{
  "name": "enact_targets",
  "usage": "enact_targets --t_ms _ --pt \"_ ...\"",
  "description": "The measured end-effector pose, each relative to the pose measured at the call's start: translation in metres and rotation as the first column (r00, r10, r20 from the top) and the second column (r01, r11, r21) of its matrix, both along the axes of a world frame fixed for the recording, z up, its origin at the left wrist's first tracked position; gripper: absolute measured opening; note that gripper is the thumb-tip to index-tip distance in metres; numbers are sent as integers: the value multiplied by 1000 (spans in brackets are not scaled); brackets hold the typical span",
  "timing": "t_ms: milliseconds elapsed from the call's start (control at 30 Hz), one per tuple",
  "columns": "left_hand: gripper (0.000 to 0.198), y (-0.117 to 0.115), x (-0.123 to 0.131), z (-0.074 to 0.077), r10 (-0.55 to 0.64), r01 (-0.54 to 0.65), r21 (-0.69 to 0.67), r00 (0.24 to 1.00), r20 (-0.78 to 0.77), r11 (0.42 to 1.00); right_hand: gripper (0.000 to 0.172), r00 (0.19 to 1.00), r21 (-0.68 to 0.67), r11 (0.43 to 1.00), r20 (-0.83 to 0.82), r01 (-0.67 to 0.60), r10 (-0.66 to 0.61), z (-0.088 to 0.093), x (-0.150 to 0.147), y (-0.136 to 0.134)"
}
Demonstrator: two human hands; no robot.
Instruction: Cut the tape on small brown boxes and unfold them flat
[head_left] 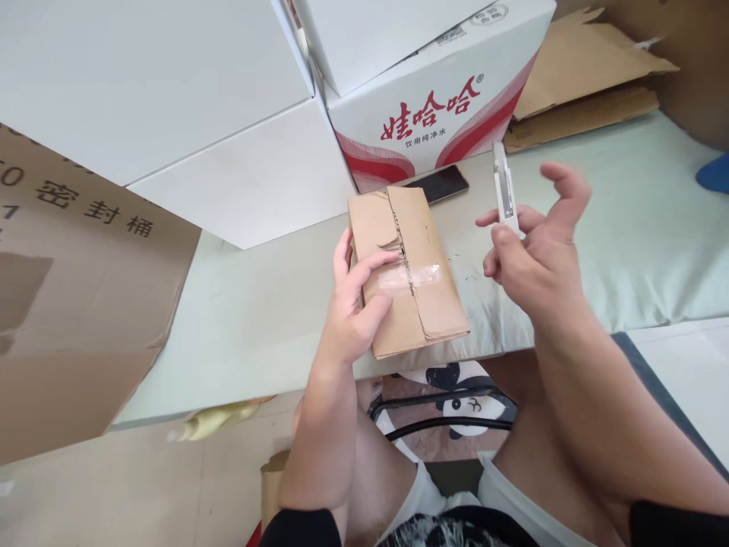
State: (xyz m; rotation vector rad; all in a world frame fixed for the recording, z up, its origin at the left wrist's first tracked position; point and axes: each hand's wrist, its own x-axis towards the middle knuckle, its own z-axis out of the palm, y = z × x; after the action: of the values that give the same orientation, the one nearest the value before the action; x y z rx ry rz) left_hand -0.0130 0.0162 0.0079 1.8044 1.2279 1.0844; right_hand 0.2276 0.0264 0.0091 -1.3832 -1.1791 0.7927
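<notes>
A small brown cardboard box (436, 304) rests on the cloth-covered table, with a ragged seam down its top and a strip of clear tape (424, 275) across it. My left hand (354, 304) grips the box's left side, with the index finger and thumb on the top and other fingers along the edge. Raised to the right of the box, my right hand (541, 254) pinches a white utility knife (504, 190) between thumb and fingers, its tip pointing up. The knife is apart from the box. Whether its blade is out, I cannot make out.
Behind the box lies a dark phone (447, 184), close to a white and red carton (433, 121). Large white boxes (244, 175) and a big brown carton (85, 289) stand at the left. Flattened cardboard (586, 76) lies at the back right, on the pale green tablecloth (626, 228).
</notes>
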Motion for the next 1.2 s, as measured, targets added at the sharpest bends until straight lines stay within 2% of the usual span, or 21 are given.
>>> enact_targets --t_ms 100,167,300,400,533,633,800,933,1200 --pt "38 -3 6 2 -14 15 22 999 -44 1000 25 957 100 980 -219 -173 191 16 2 -10" --pt "37 -3 10 2 -16 17 28 998 -54 999 24 928 133 962 -260 -239 266 20 5 -14" --pt "33 -4 15 3 0 2 24 998 -58 1000 15 974 237 964 -158 -123 164 14 6 -20" --pt "31 -4 18 4 -2 4 30 997 -71 1000 30 990 313 946 -79 -87 117 9 2 -27" --pt "28 -4 19 2 -7 16 60 990 -144 998 36 978 219 953 40 -207 204 15 -6 -36" --pt "25 -4 19 0 -9 24 85 986 -167 996 27 960 138 959 168 -248 224 22 -13 -38" --pt "24 -5 20 0 -8 22 99 990 -139 995 7 922 112 975 360 -193 141 24 -24 -36" --pt "23 -6 21 0 -7 16 78 992 -126 997 7 901 136 976 423 -167 95 19 -27 -35" --pt "23 -8 27 0 6 0 77 997 -78 997 9 895 142 981 442 -135 59 17 -35 -35"
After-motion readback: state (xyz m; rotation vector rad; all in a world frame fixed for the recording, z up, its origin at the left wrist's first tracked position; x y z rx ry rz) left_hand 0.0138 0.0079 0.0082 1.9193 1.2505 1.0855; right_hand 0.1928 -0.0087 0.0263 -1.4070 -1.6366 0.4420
